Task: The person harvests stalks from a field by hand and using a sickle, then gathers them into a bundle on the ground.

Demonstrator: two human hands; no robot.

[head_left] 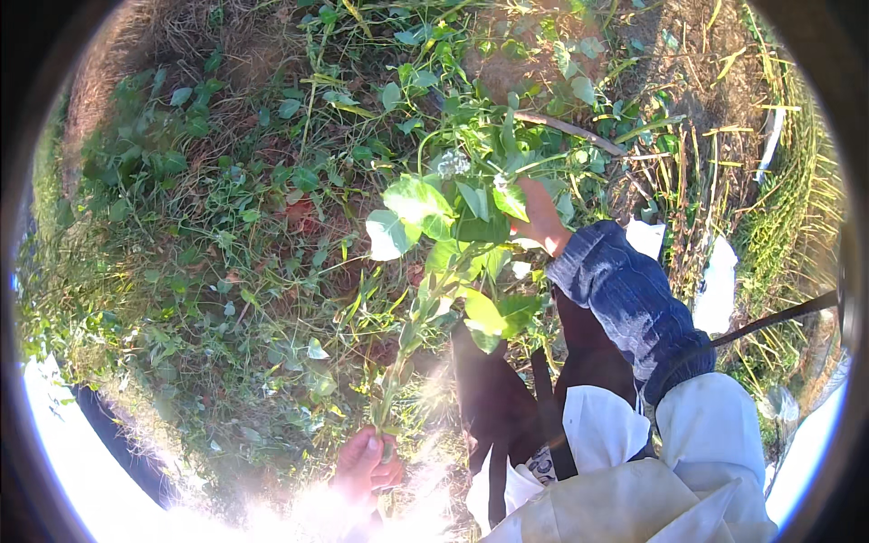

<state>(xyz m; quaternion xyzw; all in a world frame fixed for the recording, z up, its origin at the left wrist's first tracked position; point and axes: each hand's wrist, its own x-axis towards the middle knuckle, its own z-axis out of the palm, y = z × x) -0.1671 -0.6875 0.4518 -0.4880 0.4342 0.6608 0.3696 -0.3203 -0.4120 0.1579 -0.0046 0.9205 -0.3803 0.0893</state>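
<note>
My left hand (pixel 367 462) is closed around the lower stems of a bunch of green leafy plants (pixel 412 335), near the lower edge. From there the stems slant up and right toward broad leaves, some bright in the sun. Among the leaves sits a small pale flower cluster (pixel 453 164). My right hand (pixel 541 220), in a blue patterned sleeve, reaches into the leafy upper part and appears closed on it. Leaves hide most of its fingertips.
Low weeds and vines (pixel 226 235) cover the ground on the left, with dry straw at the upper edge. A brown stick (pixel 570 128) lies beyond my right hand. Dry stalks stand at the right beside a white scrap (pixel 717 285). My dark-trousered legs (pixel 593 348) and pale cloth (pixel 625 502) are below.
</note>
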